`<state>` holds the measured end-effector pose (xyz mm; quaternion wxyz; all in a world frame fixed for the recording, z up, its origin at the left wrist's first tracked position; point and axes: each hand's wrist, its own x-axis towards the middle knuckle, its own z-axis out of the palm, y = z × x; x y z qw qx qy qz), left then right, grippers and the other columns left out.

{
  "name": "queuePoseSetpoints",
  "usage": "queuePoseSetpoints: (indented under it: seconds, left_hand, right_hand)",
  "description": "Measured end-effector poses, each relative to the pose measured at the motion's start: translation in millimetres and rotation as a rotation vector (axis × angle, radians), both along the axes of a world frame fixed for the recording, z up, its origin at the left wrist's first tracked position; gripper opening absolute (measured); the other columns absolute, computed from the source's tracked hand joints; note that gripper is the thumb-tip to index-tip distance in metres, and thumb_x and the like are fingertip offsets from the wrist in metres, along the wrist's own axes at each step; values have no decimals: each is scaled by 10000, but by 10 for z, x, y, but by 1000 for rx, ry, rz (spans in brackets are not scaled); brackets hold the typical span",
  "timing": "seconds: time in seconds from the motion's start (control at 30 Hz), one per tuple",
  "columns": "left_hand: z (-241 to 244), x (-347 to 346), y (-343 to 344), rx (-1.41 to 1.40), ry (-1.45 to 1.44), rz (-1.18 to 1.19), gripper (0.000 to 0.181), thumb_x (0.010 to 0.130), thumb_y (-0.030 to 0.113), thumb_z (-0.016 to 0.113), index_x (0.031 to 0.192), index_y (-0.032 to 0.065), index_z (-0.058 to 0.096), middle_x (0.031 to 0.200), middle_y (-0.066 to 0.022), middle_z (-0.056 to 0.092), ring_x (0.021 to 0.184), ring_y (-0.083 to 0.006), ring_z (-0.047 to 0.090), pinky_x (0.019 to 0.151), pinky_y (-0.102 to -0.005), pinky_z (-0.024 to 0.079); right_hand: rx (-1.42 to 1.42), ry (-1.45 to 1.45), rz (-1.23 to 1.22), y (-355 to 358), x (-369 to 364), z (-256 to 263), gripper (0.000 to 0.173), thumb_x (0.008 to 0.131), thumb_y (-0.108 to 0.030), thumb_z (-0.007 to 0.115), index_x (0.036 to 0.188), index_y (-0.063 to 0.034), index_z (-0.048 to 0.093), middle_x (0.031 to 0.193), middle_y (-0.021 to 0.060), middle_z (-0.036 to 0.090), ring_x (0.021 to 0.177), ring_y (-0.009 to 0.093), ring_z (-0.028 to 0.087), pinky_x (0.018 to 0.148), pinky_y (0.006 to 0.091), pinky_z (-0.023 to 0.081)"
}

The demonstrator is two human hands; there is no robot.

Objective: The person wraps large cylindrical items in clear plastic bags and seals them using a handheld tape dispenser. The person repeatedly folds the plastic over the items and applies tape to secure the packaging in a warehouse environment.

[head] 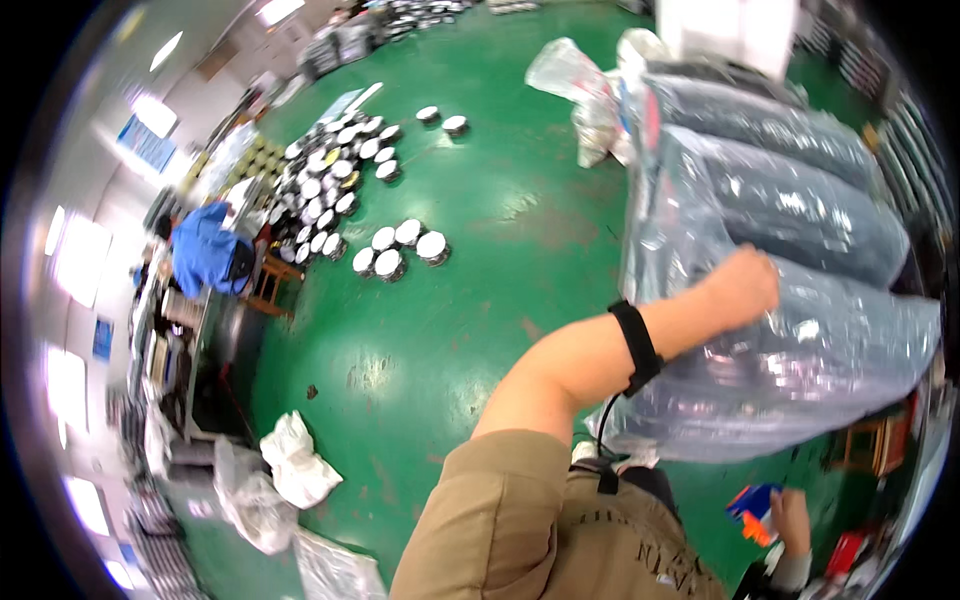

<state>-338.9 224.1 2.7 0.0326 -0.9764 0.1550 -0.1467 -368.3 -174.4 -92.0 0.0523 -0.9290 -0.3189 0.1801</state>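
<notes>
My left arm reaches to the right across the view, with a black strap (636,347) around the forearm. My left hand (742,286) is closed in a fist at the upper edge of a clear plastic sheet or bag (814,352). The plastic is pulled into folds at the fist and bears bright reflections. Under it lies a large, dark bulk whose kind I cannot make out. Just behind stands another plastic-wrapped dark bundle (810,199). My right hand is out of view.
Another person's hand (791,521) with a grey cuff holds a blue and orange object (754,514). A person in blue (210,247) sits at a bench. White-topped round items (322,180) cover part of the green floor (517,225). White bags (300,461) lie lower left; a wooden stool (874,446) stands right.
</notes>
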Motion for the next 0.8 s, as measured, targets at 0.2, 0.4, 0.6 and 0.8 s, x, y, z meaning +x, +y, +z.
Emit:
queuePoseSetpoints:
  seconds: [0.2,0.4,0.6,0.8]
  left_hand:
    - [-296,-343,37,-124,-372,-136,101,609,129,498,587,50,558,663,-54,498,689,-195,500,597,-285,394]
    - [-342,-759,-68,29,-373,31,152,621,127,489,642,-9,554,725,-111,499,723,-216,480,629,-289,392]
    - [-415,-660,-65,-189,-241,-21,103,577,90,494,628,6,526,681,-108,493,655,-221,500,584,-312,425]
    - [-537,-513,-94,5,-299,-34,301,678,66,469,940,-76,512,985,-206,530,933,-267,522,806,-319,415]
  right_hand:
    - [1265,549,-573,686,126,1218,266,831,-208,427,1004,-13,483,944,57,509,837,162,488,725,269,405]
    - [1265,25,-484,1820,831,895,334,855,-283,396,971,14,493,879,50,460,778,138,439,742,253,351]
    - [989,-97,-392,1882,515,667,339,857,-301,386,774,14,480,750,83,441,680,151,401,595,282,334]
    - [875,-186,-384,1296,-213,670,282,853,-202,411,675,15,439,618,88,417,574,148,380,512,311,318]
